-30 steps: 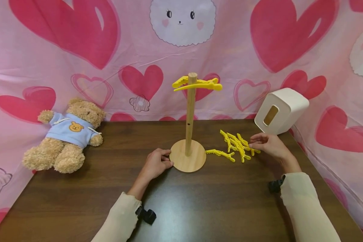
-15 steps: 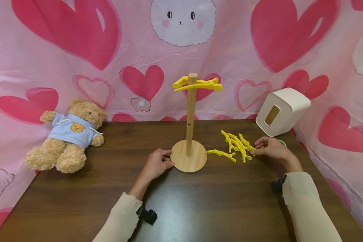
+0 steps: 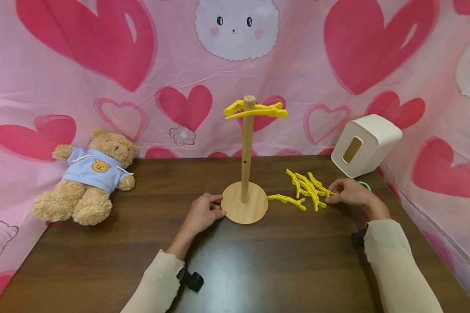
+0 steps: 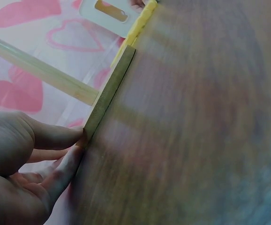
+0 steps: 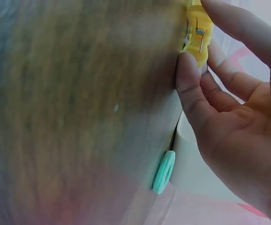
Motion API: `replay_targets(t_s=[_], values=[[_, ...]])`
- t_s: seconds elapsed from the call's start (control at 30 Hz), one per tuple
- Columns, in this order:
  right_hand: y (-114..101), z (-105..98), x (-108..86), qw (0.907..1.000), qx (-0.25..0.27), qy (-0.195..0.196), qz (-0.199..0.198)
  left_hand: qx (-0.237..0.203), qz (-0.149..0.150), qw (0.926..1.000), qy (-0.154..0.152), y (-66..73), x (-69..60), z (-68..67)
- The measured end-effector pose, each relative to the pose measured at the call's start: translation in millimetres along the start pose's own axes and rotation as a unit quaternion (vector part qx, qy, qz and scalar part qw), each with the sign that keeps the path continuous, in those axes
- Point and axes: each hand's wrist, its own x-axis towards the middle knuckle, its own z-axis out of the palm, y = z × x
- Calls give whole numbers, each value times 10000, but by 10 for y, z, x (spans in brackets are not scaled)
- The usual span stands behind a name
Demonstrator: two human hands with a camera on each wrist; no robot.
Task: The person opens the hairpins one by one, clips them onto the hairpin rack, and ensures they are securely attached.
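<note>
A wooden stand, an upright post (image 3: 246,156) on a round base (image 3: 235,213), is in the middle of the table. Near the post's top, yellow alligator hair clips (image 3: 266,112) are clamped on, sticking out sideways. My left hand (image 3: 204,212) pinches the base's left edge between thumb and fingers, as the left wrist view confirms at the base rim (image 4: 108,96). Several more yellow clips (image 3: 306,186) lie heaped right of the stand, with a single clip (image 3: 286,199) nearest the base. My right hand (image 3: 350,192) pinches the handle end of one hair clip (image 5: 199,33), its spring visible.
Behind my right hand stands a white box (image 3: 370,143) with an oval opening. A green ring (image 3: 365,186) lies beside that hand, partly hidden. To the left a teddy bear (image 3: 94,174) in a blue hoodie leans against the pink heart-patterned cloth (image 3: 184,43).
My right hand has shifted slightly right and nearer along the clip heap, and the green ring has come into sight behind it. My left hand stays on the base.
</note>
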Motion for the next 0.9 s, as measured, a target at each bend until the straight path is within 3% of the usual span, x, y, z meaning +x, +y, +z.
replay_targets(t_s=[0.5,0.77,0.9], values=[[27,-13,9,9987,-140,476,-114,59,9,10000,-3,-19,9,22],[-49,-13,17,9909,181,1281,-374,19,55,10000,15,-12,1,13],[-83,-5,24,9871,232,1484,-555,20,63,10000,25,-14,-3,12]])
